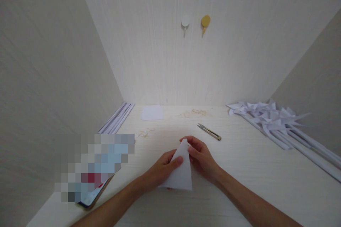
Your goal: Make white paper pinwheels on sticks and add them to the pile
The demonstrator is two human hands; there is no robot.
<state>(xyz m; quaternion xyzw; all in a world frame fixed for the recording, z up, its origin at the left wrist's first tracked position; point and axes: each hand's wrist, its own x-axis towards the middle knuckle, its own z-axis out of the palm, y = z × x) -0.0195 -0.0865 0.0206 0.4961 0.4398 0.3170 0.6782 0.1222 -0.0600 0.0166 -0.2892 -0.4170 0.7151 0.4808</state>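
Observation:
A folded piece of white paper (181,175), narrow at the top and wide at the bottom, is held over the table. My left hand (165,166) grips it from the left, thumb pressed flat on its face and fingers behind. At its upper right edge, my right hand (201,156) pinches with thumb and fingertips close to the narrow end. A small red patch shows under the paper's lower edge; I cannot tell what it is. Thread snips (209,131) lie on the table beyond my right hand.
Paper pinwheels on rolled sticks (266,120) lie at the right. Rolled paper sticks (117,117) and a white paper sheet (152,112) lie at the back left. A phone (93,198), partly blurred out, is at the left. Pale scraps (197,112) lie near the wall, which bears two hooks (205,21).

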